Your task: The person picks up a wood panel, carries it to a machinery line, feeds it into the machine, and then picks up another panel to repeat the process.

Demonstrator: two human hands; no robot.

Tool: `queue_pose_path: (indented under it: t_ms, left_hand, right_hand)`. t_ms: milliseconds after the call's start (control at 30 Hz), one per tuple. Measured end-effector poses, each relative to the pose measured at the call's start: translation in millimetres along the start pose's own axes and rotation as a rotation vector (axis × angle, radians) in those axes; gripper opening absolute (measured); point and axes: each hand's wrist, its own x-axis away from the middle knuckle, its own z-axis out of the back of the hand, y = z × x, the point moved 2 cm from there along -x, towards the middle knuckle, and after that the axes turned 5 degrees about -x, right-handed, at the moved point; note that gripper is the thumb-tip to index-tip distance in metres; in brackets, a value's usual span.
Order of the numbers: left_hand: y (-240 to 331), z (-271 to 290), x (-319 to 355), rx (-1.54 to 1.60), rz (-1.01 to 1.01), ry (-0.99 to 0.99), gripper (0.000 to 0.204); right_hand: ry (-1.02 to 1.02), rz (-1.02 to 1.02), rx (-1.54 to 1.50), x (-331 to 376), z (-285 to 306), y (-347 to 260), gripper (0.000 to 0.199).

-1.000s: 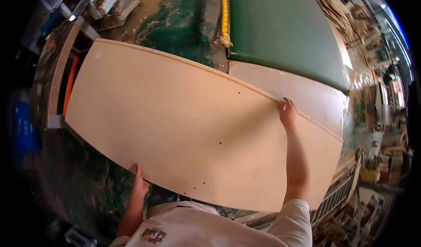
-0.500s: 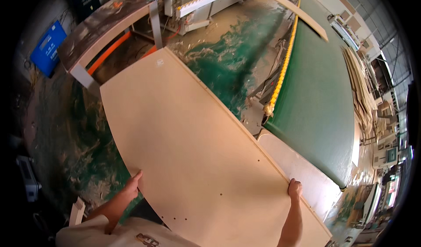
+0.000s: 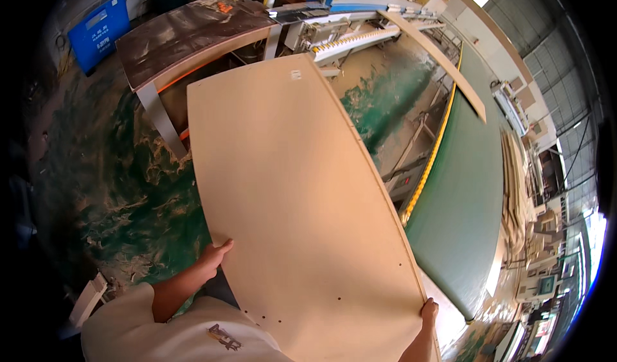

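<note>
A large light-brown wooden panel (image 3: pixel 289 188) with several small drilled holes and a small white label near its far end spans the middle of the view. My left hand (image 3: pixel 215 257) grips its left edge, thumb on top and the other fingers hidden beneath. On the opposite long edge, close to the near right corner, my right hand (image 3: pixel 430 309) is closed round the panel; its fingertips are partly hidden. A thin groove or strip runs along the panel's right edge. The near end passes below the picture, in front of my shirt.
A dark-topped bench (image 3: pixel 193 31) stands beyond the panel at far left, near a blue box (image 3: pixel 99 31). To the right runs a green conveyor belt (image 3: pixel 459 214) with a yellow roller strip. A long board (image 3: pixel 443 63) lies across its far part. Stacked boards (image 3: pixel 512 188) stand farther right.
The panel has swung so its far end points more straight ahead. Both hands keep their hold and sit lower or farther right in view. The view has tilted up, showing more bench and machinery.
</note>
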Motion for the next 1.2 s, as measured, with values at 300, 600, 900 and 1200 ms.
queue_pose_path:
  t_ms: [300, 600, 900, 1200]
  left_hand:
    - [82.0, -28.8, -72.0, -0.039, -0.142, -0.045, 0.045]
    - [155.5, -78.0, -159.1, 0.04, -0.067, 0.019, 0.045]
    - [242.3, -107.2, -270.2, 0.038, -0.043, 0.224, 0.05]
    - [309.6, -152.3, -325.4, 0.052, 0.02, 0.245, 0.052]
  right_hand:
    - [0.28, 0.116, 0.1, -71.2, 32.3, -63.1, 0.048]
    - [0.261, 0.268, 0.135, -238.3, 6.8, -204.9, 0.023]
    - [0.135, 0.444, 0.254, -398.0, -24.7, -371.2, 0.019]
    - [0.099, 0.519, 0.261, -527.4, -59.5, -467.9, 0.027]
